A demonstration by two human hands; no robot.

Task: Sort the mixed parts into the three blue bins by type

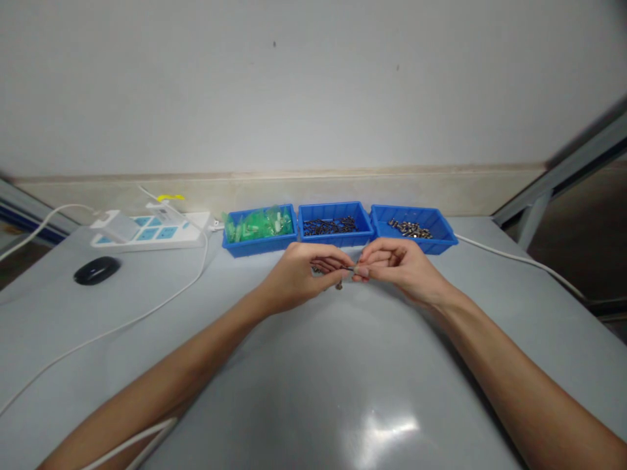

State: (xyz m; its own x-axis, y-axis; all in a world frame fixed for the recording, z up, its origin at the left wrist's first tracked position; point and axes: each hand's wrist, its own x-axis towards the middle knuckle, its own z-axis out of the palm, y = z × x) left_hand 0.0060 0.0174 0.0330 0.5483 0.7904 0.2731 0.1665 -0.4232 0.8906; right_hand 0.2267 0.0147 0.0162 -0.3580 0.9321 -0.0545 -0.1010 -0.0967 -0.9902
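Observation:
Over the table, in front of the blue bins, my two hands meet at the fingertips. My left hand (298, 277) is closed in a pinch on a thin dark screw (349, 268). The thumb and forefinger of my right hand (399, 267) pinch together at the screw's other end; a small piece held there is too hidden to name. Below my left fingertips shows a small brownish metal piece, like a screw head (339, 285). More small metal bits (317, 269) show under my left palm, partly covered by the fingers.
Three blue bins stand along the wall: one with green plastic packets (259, 224), one with dark screws (330, 226), one with shiny metal fittings (411, 228). At left are a white power strip (161, 232), a black mouse (96, 270) and a white cable (147, 318).

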